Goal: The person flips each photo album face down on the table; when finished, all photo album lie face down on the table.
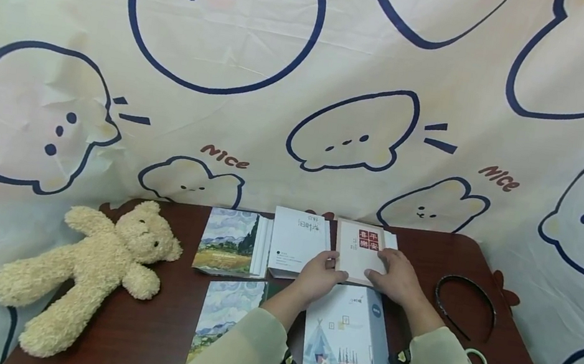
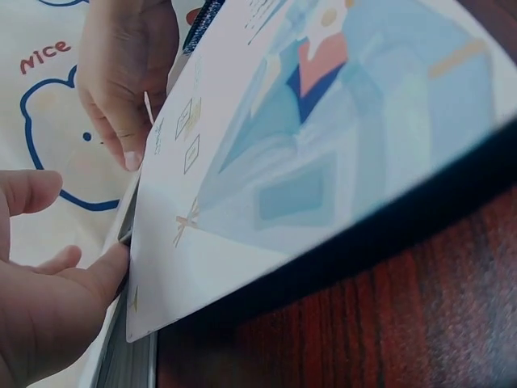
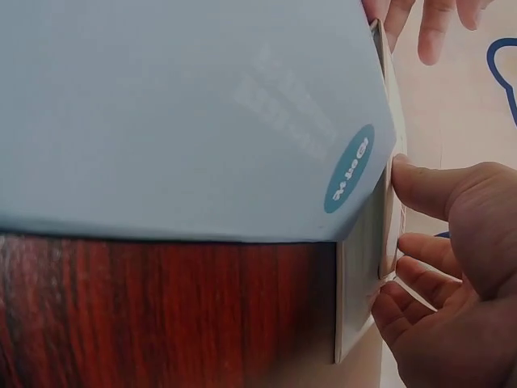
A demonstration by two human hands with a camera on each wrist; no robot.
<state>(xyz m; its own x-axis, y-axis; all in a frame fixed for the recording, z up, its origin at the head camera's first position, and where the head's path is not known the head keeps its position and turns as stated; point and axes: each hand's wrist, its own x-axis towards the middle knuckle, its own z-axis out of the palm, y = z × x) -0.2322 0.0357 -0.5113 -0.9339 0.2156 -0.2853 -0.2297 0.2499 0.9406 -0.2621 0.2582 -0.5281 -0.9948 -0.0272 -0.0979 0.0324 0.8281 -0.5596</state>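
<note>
A beige-covered book (image 1: pixel 354 257) with a red square of characters lies on top of another book at the back right. My left hand (image 1: pixel 322 276) grips its left edge near the front corner. On the opposite side my right hand (image 1: pixel 399 277) holds the right edge, with the thumb (image 3: pixel 424 187) at the front and the fingers curled along the side. Directly in front of the hands is a pale blue and white book (image 1: pixel 340 334) with a tent drawing. Left of the beige book lies a white book (image 1: pixel 294 245) with dark characters.
Two stacks with landscape-painting covers, a back one (image 1: pixel 226 241) and a front one (image 1: pixel 228 308), lie to the left. Beyond them rests a cream teddy bear (image 1: pixel 100 267). A black headband (image 1: pixel 470 281) and a pale green ring (image 1: pixel 477 361) are at the right. A patterned cloth (image 1: pixel 267 122) hangs behind.
</note>
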